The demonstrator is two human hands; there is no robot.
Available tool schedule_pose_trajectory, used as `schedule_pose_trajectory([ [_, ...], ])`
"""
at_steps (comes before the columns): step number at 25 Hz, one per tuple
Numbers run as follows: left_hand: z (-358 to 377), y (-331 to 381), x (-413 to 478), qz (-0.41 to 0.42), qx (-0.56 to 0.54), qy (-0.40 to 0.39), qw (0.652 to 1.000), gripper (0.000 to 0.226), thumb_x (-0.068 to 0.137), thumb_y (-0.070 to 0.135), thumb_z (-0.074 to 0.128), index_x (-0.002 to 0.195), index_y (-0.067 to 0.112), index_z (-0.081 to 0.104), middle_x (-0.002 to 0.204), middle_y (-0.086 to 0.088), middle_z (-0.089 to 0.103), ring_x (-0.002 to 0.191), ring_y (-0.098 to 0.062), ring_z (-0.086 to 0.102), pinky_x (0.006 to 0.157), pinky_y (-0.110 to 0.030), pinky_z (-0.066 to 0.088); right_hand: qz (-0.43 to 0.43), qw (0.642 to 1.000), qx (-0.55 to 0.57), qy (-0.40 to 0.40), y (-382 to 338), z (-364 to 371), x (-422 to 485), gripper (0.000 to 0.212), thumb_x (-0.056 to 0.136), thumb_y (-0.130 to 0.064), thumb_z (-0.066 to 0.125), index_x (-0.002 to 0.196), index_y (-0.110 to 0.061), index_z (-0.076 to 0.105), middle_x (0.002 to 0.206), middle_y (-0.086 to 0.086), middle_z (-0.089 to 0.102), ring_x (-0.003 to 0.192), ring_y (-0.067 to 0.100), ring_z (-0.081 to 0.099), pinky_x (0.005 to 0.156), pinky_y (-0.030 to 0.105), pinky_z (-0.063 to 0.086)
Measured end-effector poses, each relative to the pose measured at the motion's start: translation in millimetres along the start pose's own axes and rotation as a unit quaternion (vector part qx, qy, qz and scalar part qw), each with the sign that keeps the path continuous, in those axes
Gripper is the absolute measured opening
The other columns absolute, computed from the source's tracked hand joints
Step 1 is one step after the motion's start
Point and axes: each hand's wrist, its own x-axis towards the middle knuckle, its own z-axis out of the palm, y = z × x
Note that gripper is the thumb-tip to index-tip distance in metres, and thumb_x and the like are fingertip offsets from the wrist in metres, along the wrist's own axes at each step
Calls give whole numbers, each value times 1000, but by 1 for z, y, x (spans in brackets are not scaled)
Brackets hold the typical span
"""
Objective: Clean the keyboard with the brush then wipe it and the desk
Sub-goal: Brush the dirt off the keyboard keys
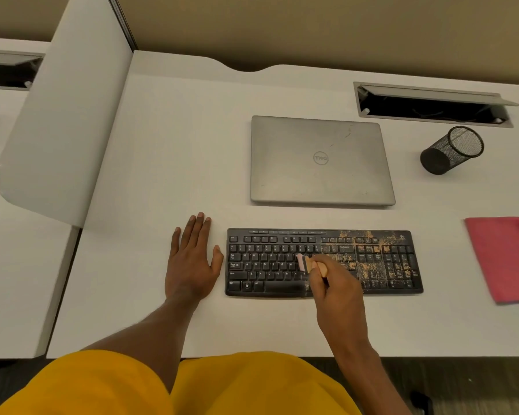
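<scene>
The right hand (337, 295) grasps a small wooden-handled brush (311, 265), fingers curled round the handle, with the pale bristles down on the letter keys near the middle of the black keyboard (267, 265). The left hand (189, 265) lies flat on the white bench (177, 145) just beside the keyboard's left end, its fingers (197, 232) straight and released, holding nothing.

The keyboard sits on the bench in front of a closed Dell laptop (321, 160). Its left half looks mostly clean, while tan crumbs (372, 265) are thick over the right side, from the enter-key area across the arrow keys and number pad. So the brushing step is in hand and, by my reading, roughly half done.

To do it well, the strokes should run one way, towards the right edge, so grit leaves the keys rather than being pushed back over the clean half. Short, light flicks along the rows should lift crumbs from the gaps. The free hand would do better pressing the keyboard's left edge to stop it sliding.

The folded pink cloth (504, 259) waits untouched well to the right, so the crumbs should be kept off it. A mesh pen cup (450, 151) stands further back.
</scene>
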Motion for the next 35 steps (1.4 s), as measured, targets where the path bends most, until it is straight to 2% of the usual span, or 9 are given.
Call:
schedule_pose_trajectory([
  [4, 0, 0, 1, 1, 2, 2, 1000, 72, 105, 49, 30, 169, 22, 11, 177, 4, 4, 162, -7, -8, 133, -42, 2, 1, 999, -23, -32, 1, -2, 4, 20, 103, -24, 47, 86, -21, 59, 67, -6, 56, 60, 11, 52, 50, 30, 40],
  [9, -1, 0, 0, 4, 0, 4, 1000, 72, 105, 48, 31, 169, 21, 13, 177, 3, 6, 162, -8, -6, 133, -43, 3, -18, 1000, -6, 3, -3, -2, 5, 26, 102, -31, 44, 105, -18, 66, 79, -7, 62, 72, 8, 57, 57, 28, 46],
  [13, -1, 1, 0, 6, 0, 9, 1000, 72, 105, 46, 33, 169, 20, 14, 177, 3, 7, 162, -7, -6, 133, -43, 2, -5, 1000, -15, -22, -1, -3, 5, 20, 102, -24, 48, 87, -19, 61, 70, -4, 58, 64, 13, 54, 53, 39, 46],
  [17, -1, 0, 0, 5, 0, 6, 1000, 71, 105, 47, 33, 169, 21, 13, 177, 3, 6, 162, -7, -7, 133, -43, 2, -9, 1000, 5, -6, -2, -3, 4, 25, 102, -31, 46, 108, -18, 66, 82, -7, 63, 73, 7, 59, 58, 25, 48],
  [21, -1, 0, 0, 5, 0, 7, 1000, 71, 105, 47, 32, 169, 21, 14, 177, 3, 7, 162, -8, -5, 133, -44, 4, 11, 1000, -13, -26, 2, -9, 1, 15, 102, -22, 51, 93, -22, 64, 70, -9, 59, 62, 7, 54, 51, 17, 37],
  [25, 0, 0, 0, 2, 2, 1, 1000, 72, 106, 50, 29, 169, 22, 11, 177, 3, 5, 162, -9, -6, 133, -44, 4, 24, 998, 22, 47, 2, -19, -1, 14, 102, -18, 52, 103, -26, 64, 74, -13, 60, 68, 6, 57, 53, 13, 41],
  [27, 0, 0, 0, 1, 3, -1, 1000, 72, 105, 51, 28, 169, 22, 11, 177, 3, 4, 162, -9, -6, 133, -44, 4, 30, 998, 24, 46, 3, -17, -2, 17, 102, -19, 52, 110, -24, 66, 76, -14, 60, 69, 4, 57, 53, 12, 40],
  [31, 0, 0, 1, 2, 2, 0, 1000, 72, 105, 51, 28, 169, 22, 11, 177, 3, 4, 162, -9, -6, 133, -43, 3, 49, 999, -2, -2, 9, -15, -4, 14, 102, -19, 52, 96, -23, 65, 69, -11, 60, 62, 7, 56, 48, 19, 39],
  [35, 0, 0, 1, 4, 2, 2, 1000, 72, 105, 50, 29, 169, 22, 12, 177, 3, 5, 162, -8, -7, 133, -43, 2, 40, 998, 18, 38, 4, -19, -3, 14, 102, -18, 52, 99, -28, 61, 71, -11, 60, 67, 7, 56, 51, 16, 41],
])
